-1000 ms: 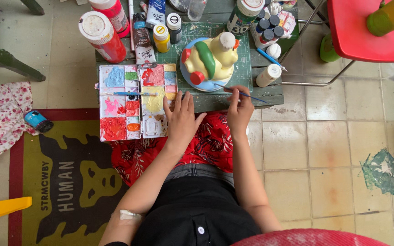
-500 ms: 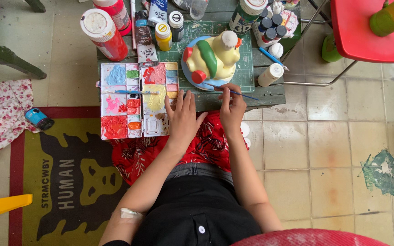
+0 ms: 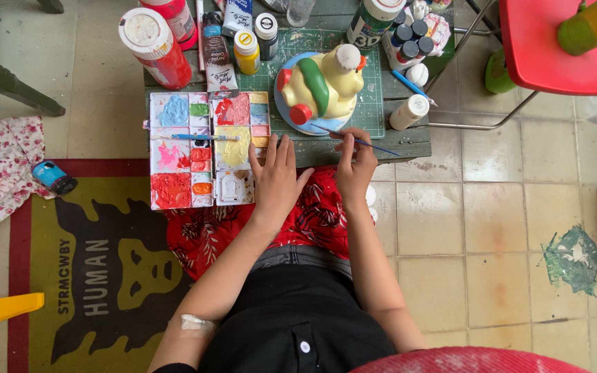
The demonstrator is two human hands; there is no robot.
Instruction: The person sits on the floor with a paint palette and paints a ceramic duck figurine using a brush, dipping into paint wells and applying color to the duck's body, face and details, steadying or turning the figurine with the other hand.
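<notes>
- Head view: paint palette w/ a brush across it, red paint bottles, small jars crowd the low table.
- Left hand flat, fingers spread, empty, beside palette.
- Right hand pinched on thin brush; tip at base of yellow figurine, just above the grip.

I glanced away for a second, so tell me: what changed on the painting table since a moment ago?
Very little. The right hand, gripping the thin brush, slid slightly left, toward the left hand, bringing the bristles near the yellow figure's base. The left hand stayed flat beside the paint palette; bottles and figure did not move.
</notes>
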